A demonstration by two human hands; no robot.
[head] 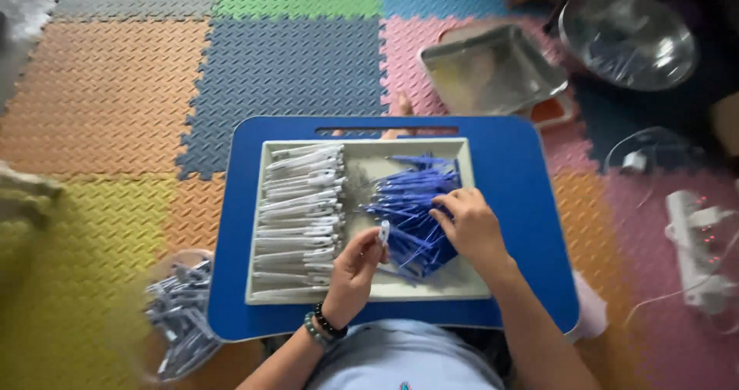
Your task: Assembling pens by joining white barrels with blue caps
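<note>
We wear two beaded bracelets [325, 327], dark and greenish, at seven o'clock. Our arms are bare. Our top [400, 359] is pale grey-blue.

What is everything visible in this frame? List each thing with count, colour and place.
lap desk: one, blue, centre
tray: one, cream, on the lap desk
white pieces: a stack, tray's left half
blue sticks: a pile, tray's right half
metal tray: one, silver, upper right on the mat
metal bowl: one, top right
grey parts: a heap, lower left
power strip: one, white, right edge
foam mat: multicoloured tiles, floor
left hand: holds a small white piece; beaded bracelets at wrist
right hand: on the blue sticks
</note>
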